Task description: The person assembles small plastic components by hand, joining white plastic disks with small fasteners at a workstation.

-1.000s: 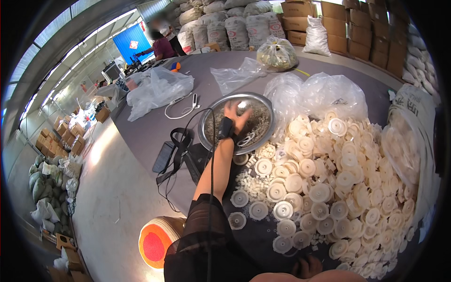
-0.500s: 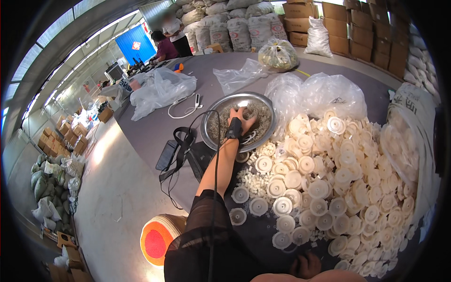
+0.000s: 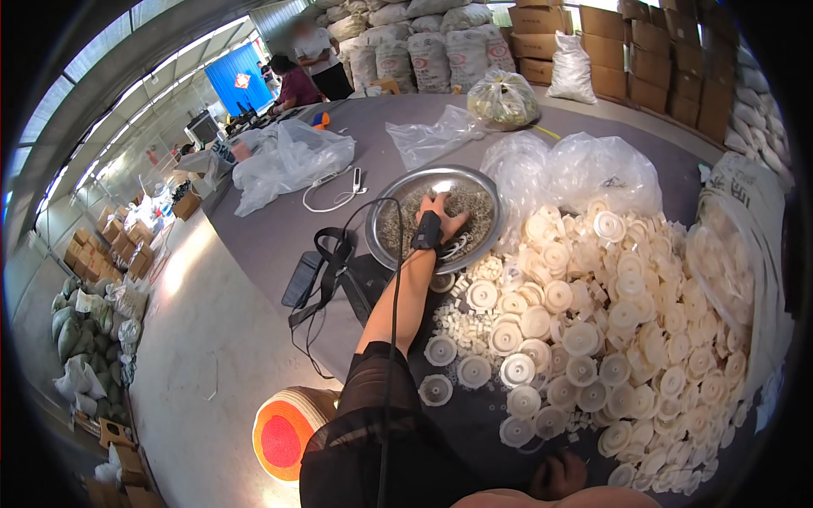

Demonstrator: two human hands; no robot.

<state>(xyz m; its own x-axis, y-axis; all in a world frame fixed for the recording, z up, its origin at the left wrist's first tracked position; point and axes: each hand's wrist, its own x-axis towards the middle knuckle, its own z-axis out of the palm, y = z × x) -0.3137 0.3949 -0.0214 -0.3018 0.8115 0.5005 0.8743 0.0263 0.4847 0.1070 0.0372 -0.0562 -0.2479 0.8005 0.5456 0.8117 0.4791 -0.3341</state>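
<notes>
My left hand [image 3: 439, 222], with a black device strapped to its wrist, reaches into a round metal bowl [image 3: 373, 236]. The bowl is filled with many small greyish metal pieces [image 3: 474, 203], too small to name. The fingers are spread, and their tips touch the pieces. A few white curved bits lie beside the hand inside the bowl. My right hand [image 3: 561, 474] rests low at the table's near edge, in shadow, its fingers bent and partly hidden. Closest to it is a big heap of cream plastic discs [image 3: 581, 339] with raised hubs.
Small white plastic blocks [image 3: 464, 326] lie between bowl and discs. Clear plastic bags [image 3: 601, 173] stand behind the heap, a large sack [image 3: 745, 220] at right. Left of the bowl lie a phone [image 3: 302, 279], black straps [image 3: 339, 254] and a cable. Two people work beyond the table.
The view has shifted slightly. My left hand stays in the bowl, its fingers moved a little among the pieces. My right hand remains at the near edge.
</notes>
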